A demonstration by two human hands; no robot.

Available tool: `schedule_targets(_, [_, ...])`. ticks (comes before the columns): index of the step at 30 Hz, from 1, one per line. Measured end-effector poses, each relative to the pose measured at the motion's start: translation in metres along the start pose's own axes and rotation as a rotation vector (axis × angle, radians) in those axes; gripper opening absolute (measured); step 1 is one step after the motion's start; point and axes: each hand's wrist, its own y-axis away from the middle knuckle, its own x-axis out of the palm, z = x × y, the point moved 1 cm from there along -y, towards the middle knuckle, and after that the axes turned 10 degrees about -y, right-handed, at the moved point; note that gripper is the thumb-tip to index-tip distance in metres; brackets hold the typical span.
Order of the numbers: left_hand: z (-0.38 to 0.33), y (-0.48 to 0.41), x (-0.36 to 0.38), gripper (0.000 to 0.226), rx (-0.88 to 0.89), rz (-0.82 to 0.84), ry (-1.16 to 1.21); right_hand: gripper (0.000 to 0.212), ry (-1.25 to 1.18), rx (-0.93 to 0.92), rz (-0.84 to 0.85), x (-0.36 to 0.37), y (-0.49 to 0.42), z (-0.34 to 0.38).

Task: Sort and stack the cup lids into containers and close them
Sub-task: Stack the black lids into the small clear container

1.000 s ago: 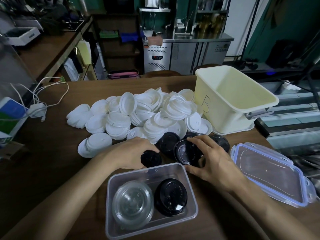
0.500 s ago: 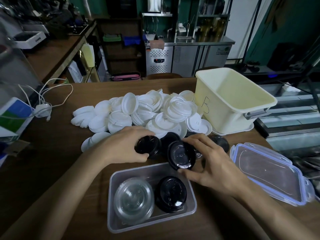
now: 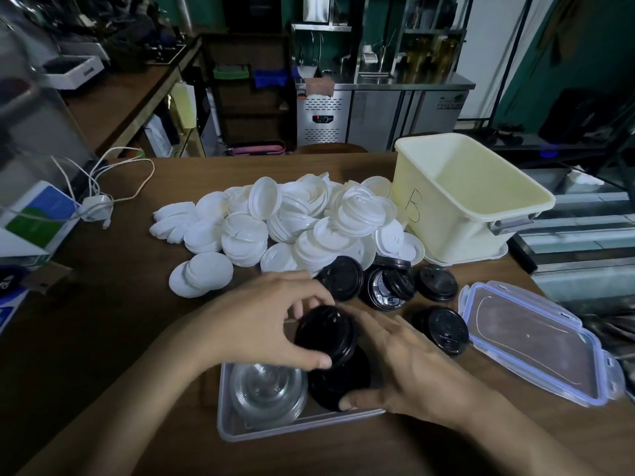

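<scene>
A clear rectangular container (image 3: 237,431) sits near the table's front edge with a stack of clear lids (image 3: 266,389) on its left and black lids (image 3: 330,386) on its right. My left hand (image 3: 261,321) grips a stack of black lids (image 3: 324,333) just above the container. My right hand (image 3: 395,365) cups the same stack from the right, thumb low on the black pile. Several loose black lids (image 3: 388,286) lie behind, and a big heap of white lids (image 3: 292,221) lies further back.
A cream tub (image 3: 464,201) marked with a letter stands at the right rear on its lid. A clear container lid with blue clips (image 3: 536,341) lies at the right. White cables (image 3: 99,197) and boxes sit at the left edge.
Both hands drew back from the loose black lids toward me, bringing the black lids together into one stack over the container's right side.
</scene>
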Motion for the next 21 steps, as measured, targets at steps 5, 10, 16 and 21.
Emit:
schedule_targets(5, [-0.007, 0.002, 0.016, 0.058, 0.015, 0.019, 0.013, 0.140, -0.140, 0.130, 0.003, 0.004, 0.012, -0.007])
schedule_targets(10, [-0.017, 0.000, 0.027, 0.060, 0.041, 0.057, 0.003, 0.136, -0.095, 0.101, -0.010, -0.001, 0.018, -0.007])
schedule_targets(16, [-0.024, -0.003, 0.037, 0.070, 0.049, 0.062, 0.024, 0.125, -0.045, 0.103, -0.001, -0.014, 0.026, -0.011])
schedule_targets(21, [-0.029, -0.009, 0.044, 0.074, 0.055, 0.077, 0.009, 0.114, -0.038, 0.064, 0.047, -0.021, 0.026, -0.010])
